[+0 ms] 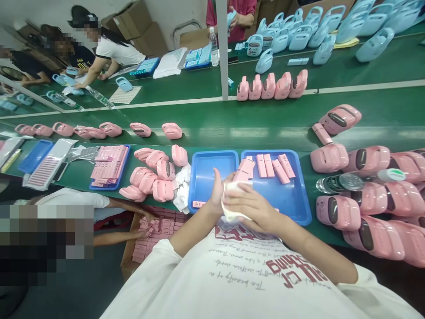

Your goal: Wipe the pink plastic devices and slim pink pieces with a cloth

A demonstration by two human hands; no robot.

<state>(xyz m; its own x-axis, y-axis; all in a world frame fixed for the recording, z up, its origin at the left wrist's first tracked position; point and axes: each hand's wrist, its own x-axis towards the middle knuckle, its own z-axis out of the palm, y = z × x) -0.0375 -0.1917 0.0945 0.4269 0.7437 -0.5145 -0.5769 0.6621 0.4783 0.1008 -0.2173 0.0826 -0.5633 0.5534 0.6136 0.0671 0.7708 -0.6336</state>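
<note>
- The pink blocks (245, 169) at the hands, over the near-left part of the large blue tray (300, 212), could slip and knock the loose ones inside it; a bundle pressed only through the white cloth (232, 210) would be the cause.
- The left hand (217, 191) has its thumb raised and spread; its other fingers are mostly hidden, so their grip cannot be told; the right hand (254, 206) lays its fingers close together over the cloth.
- The bottle (343, 182) lying right of the large blue tray could roll if bumped; pink shells (338, 212) beside it could get scuffed.
- The large blue tray holds several loose blocks; the neighbouring tray (209, 170), just left of it, has one near its lower edge.
- Farther left of the large blue tray, a small tray (99, 187) bears stacked blocks; lower left of it, a carton (128, 261) holds many, with a co-worker's hand (149, 218) inside.
</note>
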